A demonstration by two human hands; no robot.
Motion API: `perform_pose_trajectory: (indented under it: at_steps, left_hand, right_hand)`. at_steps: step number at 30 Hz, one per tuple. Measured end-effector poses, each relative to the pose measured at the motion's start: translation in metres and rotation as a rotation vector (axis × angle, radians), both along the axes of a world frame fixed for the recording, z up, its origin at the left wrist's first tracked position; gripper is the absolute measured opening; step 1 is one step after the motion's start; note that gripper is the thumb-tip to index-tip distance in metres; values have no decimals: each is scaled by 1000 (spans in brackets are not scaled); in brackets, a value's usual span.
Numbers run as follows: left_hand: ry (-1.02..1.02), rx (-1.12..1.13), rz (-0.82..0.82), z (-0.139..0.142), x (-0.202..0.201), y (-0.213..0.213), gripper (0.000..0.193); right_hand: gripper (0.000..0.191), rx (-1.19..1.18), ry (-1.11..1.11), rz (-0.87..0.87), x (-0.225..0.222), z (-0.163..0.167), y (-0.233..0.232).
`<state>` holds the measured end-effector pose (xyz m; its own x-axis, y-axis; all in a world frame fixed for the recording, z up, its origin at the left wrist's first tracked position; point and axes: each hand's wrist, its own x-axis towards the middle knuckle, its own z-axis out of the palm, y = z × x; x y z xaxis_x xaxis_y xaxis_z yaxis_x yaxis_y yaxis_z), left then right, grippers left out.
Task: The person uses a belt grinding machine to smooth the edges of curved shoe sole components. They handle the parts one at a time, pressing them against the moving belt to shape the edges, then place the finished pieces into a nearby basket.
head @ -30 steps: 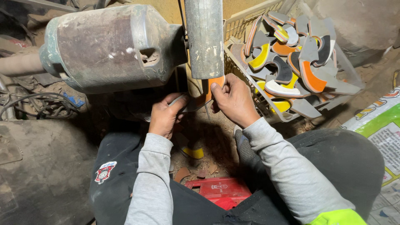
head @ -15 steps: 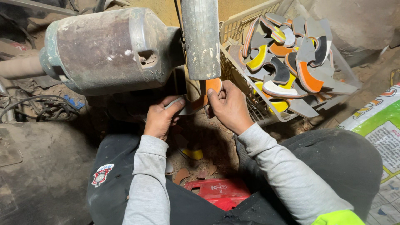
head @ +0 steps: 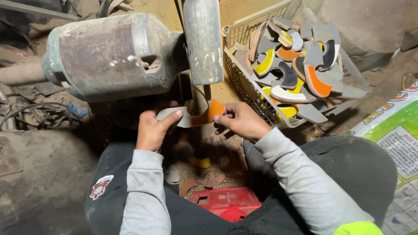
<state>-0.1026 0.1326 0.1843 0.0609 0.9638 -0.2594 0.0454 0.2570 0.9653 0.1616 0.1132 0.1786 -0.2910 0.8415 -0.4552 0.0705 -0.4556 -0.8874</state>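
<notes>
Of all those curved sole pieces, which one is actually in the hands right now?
The grey-and-orange curved sole piece under the grinder drum, gripped at its ends by the left hand and right hand. The others lie piled in the plastic basket or on the floor.

Curved piece (head: 196, 116) grey and orange; basket (head: 244, 78) beige.

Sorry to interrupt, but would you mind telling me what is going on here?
A seated person holds a curved grey and orange sole piece in both hands, left hand on the grey end, right hand on the orange end, just below a dusty motor-driven grinder. A plastic basket of similar pieces sits to the right; offcuts lie on the floor.
</notes>
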Motion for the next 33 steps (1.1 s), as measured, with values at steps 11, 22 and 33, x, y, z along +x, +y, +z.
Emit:
perform_pose_trajectory:
  at_steps: [11,22,33]
  left_hand:
    - [-267,-23,-19,-21,23,-9,28]
    - [-558,-156,26,-47,61,-8,24]
    - [-584,-208,23,-45,67,-4,27]
  right_hand:
    - [28,170,-71,-79,36,33,18]
    - [26,573,-441,-150,43,49,47]
    - [29,620,-520,-157,40,56,59]
